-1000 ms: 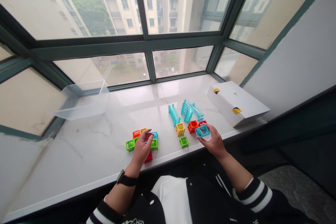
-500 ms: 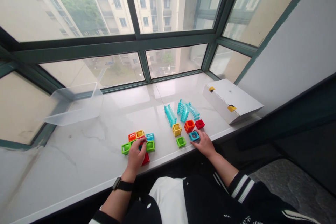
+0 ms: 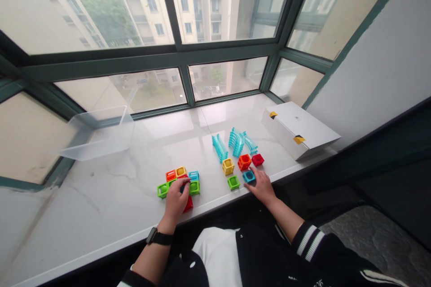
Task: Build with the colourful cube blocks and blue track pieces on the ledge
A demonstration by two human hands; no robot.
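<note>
Head view: take all clock positions from the blue block (image 3: 248, 176), resting on the worktop (image 3: 128, 193) near the front edge. Locate the right hand (image 3: 261, 184) at 4 o'clock, with thumb and fingers spread around the blue block; impossible to tell from here whether gripping or merely touching. Locate the left hand (image 3: 176, 195) between 8 and 9 o'clock, curled over the block cluster (image 3: 194, 187) at 9 o'clock; cannot tell whether grasping anything. Classify the step in hand, by judgement, as placing or taking up the blue block. For setting down, open the fingers and withdraw straight; for lifting, close firmly on opposite sides first. Either way, avoid nudging the orange block (image 3: 244, 162) between 11 and 12 o'clock, the red block (image 3: 257, 159) at 1 o'clock, or the green block (image 3: 233, 183) between 8 and 9 o'clock.
</note>
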